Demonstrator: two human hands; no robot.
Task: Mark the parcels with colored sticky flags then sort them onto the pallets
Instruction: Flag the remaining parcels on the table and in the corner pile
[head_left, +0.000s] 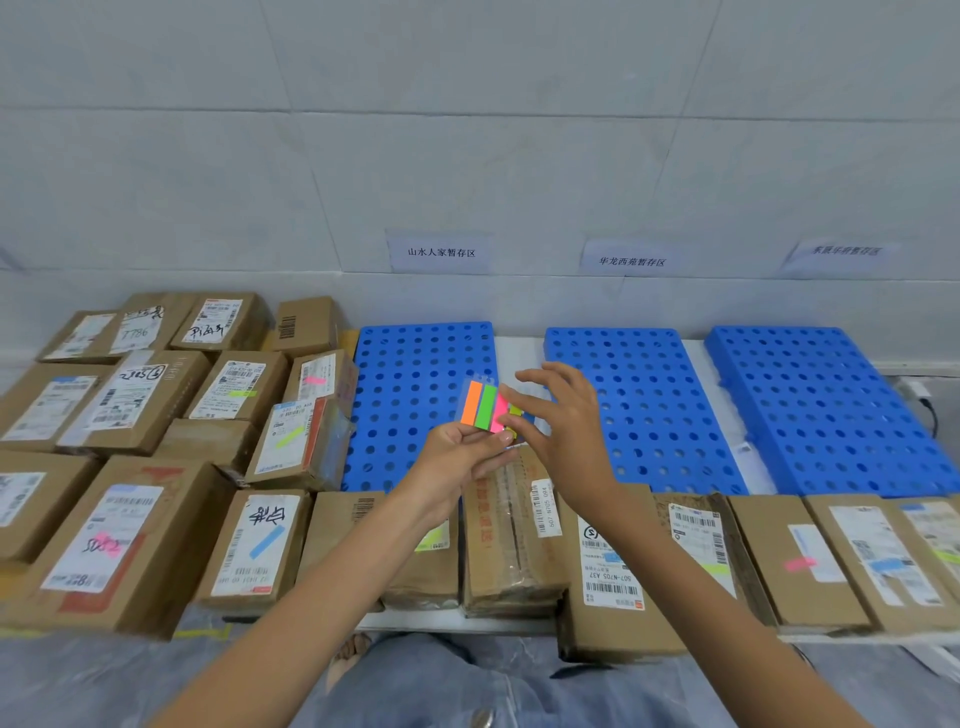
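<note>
So, left hand (457, 453) gripped flag pad (479, 406) upright above blue pallet (410, 364), strips exposed for peeling; right hand (563, 421) fingertips on pad's edge, maybe pinching one flag, couldn't tell.

Left hand (457, 452) grips a flag pad (480, 405) by its lower end and holds it upright over the near right corner of the left pallet (410, 374). Orange, green and pink strips face outward. Right hand (563, 415) pinches the pad's right edge between thumb and forefinger, where a yellow strip shows; its other fingers are spread. Middle pallet (639, 405) and right pallet (821, 405) lie alongside on a white platform (514, 353), each below a paper sign (440, 252) on the wall. A row of parcels (608, 571) lines the platform's near edge. Piled parcels (140, 395) stand off its left end. Several bear pink, yellow-green or blue flags.
</note>
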